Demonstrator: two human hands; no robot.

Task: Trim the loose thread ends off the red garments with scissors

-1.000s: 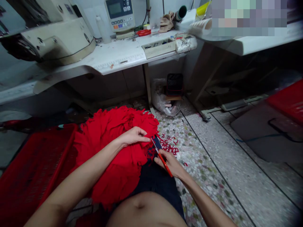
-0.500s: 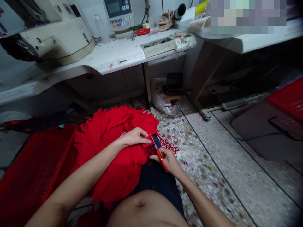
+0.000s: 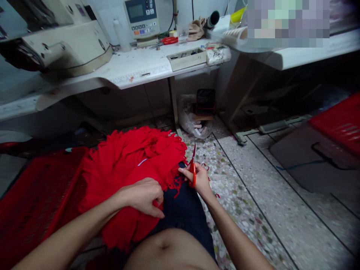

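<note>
A large heap of red fabric (image 3: 123, 157) with a fringed edge lies across my lap and dark trousers. My left hand (image 3: 147, 197) rests on the near right part of the heap, its fingers curled down at the cloth; how much fabric they pinch is hidden. To the right of the heap, my right hand (image 3: 197, 176) holds red-handled scissors (image 3: 192, 174), their blades pointing up and away from the cloth. A small white strip (image 3: 142, 162) shows on the fabric.
A white sewing table (image 3: 152, 69) with a machine (image 3: 75, 48) and control box (image 3: 142, 18) stands ahead. On the left is a red crate (image 3: 33, 191). A plastic bag (image 3: 194, 125) sits on the speckled floor; a grey bin (image 3: 303, 161) is at right.
My left hand has moved from the fringed edge down toward my body. The scissors have come off the cloth and turned upright in my right hand.
</note>
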